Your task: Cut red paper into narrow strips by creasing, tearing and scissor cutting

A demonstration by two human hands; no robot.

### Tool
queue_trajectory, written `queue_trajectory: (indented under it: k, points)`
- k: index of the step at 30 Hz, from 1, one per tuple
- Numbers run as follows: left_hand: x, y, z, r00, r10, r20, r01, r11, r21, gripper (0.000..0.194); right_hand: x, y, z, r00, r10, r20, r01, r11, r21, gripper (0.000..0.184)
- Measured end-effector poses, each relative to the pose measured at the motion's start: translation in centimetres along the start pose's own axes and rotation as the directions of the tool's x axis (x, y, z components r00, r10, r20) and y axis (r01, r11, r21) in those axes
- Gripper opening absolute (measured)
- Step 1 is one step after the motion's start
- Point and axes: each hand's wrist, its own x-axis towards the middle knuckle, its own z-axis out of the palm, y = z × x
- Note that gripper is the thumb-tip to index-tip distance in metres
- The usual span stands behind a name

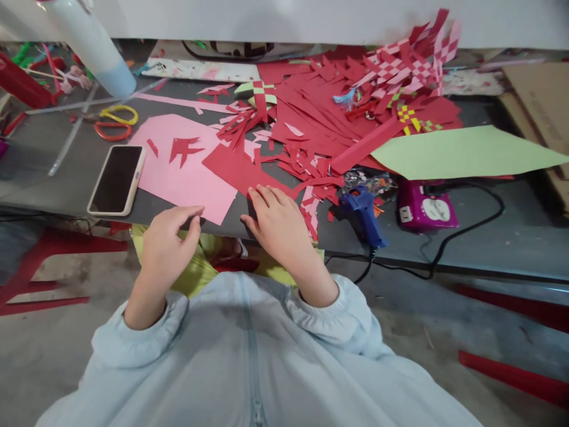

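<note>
My right hand [280, 225] lies with its fingers spread, the fingertips on the near end of a red paper piece [237, 169]. Left of it, my left hand [171, 237] is at the table's front edge, thumb and forefinger slightly apart with nothing between them; its other fingers are mostly hidden. Just beyond the left hand is a pink paper sheet [186, 184] with cut corners. A small red paper cutout with pointed tails [184, 150] rests on that sheet. Red and pink paper scraps [306, 169] are heaped beyond my right hand.
A phone [116, 179] lies at the left, with scissors [116, 121] and a bottle [95, 53] behind. To the right are a blue glue gun [363, 214], a purple power box [427, 206] with a black cord, and green paper [466, 153]. Woven red-and-pink strips [400, 68] pile up behind.
</note>
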Motion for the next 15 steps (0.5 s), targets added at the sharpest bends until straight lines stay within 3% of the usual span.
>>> queue_trajectory:
  k: [4,9,12,15]
  points:
    - [-1.4,-0.5,0.6,1.000,-0.011,-0.003,0.010,0.992,-0.129,0.029,-1.3,-0.2,-0.4,0.997,-0.058,0.058,0.058,0.998,-0.007,0.049]
    - [-2.6,-1.2,1.4,0.999,-0.050,0.022,0.053,0.982,-0.180,0.028,-3.1,-0.6,-1.1,0.990,-0.130,0.047,0.130,0.992,0.009,0.043]
    - [-3.3,-1.1,2.5,0.979,-0.111,0.169,0.156,0.947,-0.282,0.026,-3.7,-0.9,-1.5,0.981,-0.190,0.049,0.190,0.982,-0.001,0.040]
    - [-3.8,-0.9,4.0,0.911,-0.166,0.377,0.340,0.820,-0.461,0.026,-4.1,-1.1,-1.5,0.969,-0.240,0.051,0.241,0.970,-0.016,0.038]
